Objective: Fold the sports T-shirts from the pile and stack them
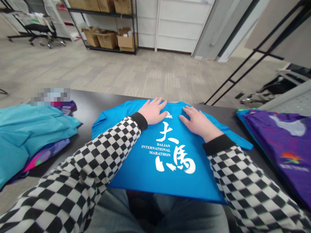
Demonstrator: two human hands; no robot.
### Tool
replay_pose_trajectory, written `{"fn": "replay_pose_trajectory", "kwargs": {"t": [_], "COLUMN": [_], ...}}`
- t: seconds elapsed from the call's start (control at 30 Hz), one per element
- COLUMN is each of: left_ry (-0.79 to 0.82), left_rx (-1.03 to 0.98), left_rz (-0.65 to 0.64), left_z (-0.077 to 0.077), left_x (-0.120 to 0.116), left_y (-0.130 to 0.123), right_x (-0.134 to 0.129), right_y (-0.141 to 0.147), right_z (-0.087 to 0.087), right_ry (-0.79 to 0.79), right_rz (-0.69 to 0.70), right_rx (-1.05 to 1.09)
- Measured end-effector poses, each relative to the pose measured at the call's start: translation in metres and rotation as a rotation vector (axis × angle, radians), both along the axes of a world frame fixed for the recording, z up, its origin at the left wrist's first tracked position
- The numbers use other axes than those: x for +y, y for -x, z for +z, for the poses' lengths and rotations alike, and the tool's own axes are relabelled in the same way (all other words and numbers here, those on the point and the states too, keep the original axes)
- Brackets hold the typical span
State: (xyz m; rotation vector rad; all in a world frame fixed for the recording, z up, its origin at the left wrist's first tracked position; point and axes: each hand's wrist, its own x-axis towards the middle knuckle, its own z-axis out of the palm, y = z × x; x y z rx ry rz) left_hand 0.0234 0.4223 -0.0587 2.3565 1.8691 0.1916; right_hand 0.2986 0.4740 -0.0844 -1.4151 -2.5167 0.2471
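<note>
A blue T-shirt (145,168) with white lettering lies spread out face up, its collar at the far edge of the table and its hem toward my lap. On its upper left part, near the collar, my left hand (153,111) rests flat with the fingers spread. My right hand (200,123) lies on the upper right part, fingers extended and slightly apart. Neither hand holds anything. The white print shows between and below my hands, and my left fingers are beside the small logo.
Rumpled teal clothing (36,129) is heaped at the left of the dark table (85,100). A stack of purple shirts (274,139) lies at the right. Beyond the table stand a black rack frame (234,77) and a shelf with cardboard boxes (107,39).
</note>
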Motion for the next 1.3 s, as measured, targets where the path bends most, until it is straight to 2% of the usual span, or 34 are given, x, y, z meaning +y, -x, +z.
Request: {"fn": "replay_pose_trajectory", "kwargs": {"t": [0.1, 0.23, 0.4, 0.57, 0.8, 0.9, 1.0, 1.1, 1.2, 1.3], "left_ry": [0.049, -0.018, 0.093, 0.083, 0.023, -0.051, -0.05, -0.006, -0.049, -0.008], "left_rx": [0.009, -0.012, 0.019, 0.004, -0.156, -0.232, -0.181, -0.08, -0.07, -0.106], "left_rz": [-0.043, -0.045, -0.062, -0.067, -0.039, 0.02, 0.016, -0.007, 0.002, 0.064], "left_z": [-0.002, -0.002, -0.001, -0.002, -0.005, -0.005, 0.001, 0.015, 0.024, 0.017], "left_x": [0.0, 0.0, -0.001, -0.001, 0.002, 0.005, 0.002, -0.025, -0.079, -0.138], "left_y": [-0.001, -0.001, -0.001, 0.0, 0.004, 0.013, 0.035, 0.067, 0.094, 0.112], "right_x": [0.003, 0.002, 0.002, 0.005, 0.004, 0.004, 0.005, 0.006, 0.005, 0.003], "right_y": [-0.001, 0.0, -0.001, -0.004, -0.004, -0.002, -0.002, -0.002, -0.001, 0.001], "right_z": [-0.001, 0.001, -0.001, -0.003, -0.007, -0.006, -0.006, -0.007, -0.007, -0.005], "right_ry": [-0.024, -0.036, -0.01, 0.01, 0.044, 0.058, 0.056, 0.049, 0.051, 0.053], "right_rz": [0.016, 0.046, 0.071, 0.087, 0.051, 0.05, 0.059, 0.066, 0.063, 0.058], "right_rx": [0.025, 0.07, 0.083, 0.104, 0.103, 0.084, 0.083, 0.083, 0.076, 0.07]}}
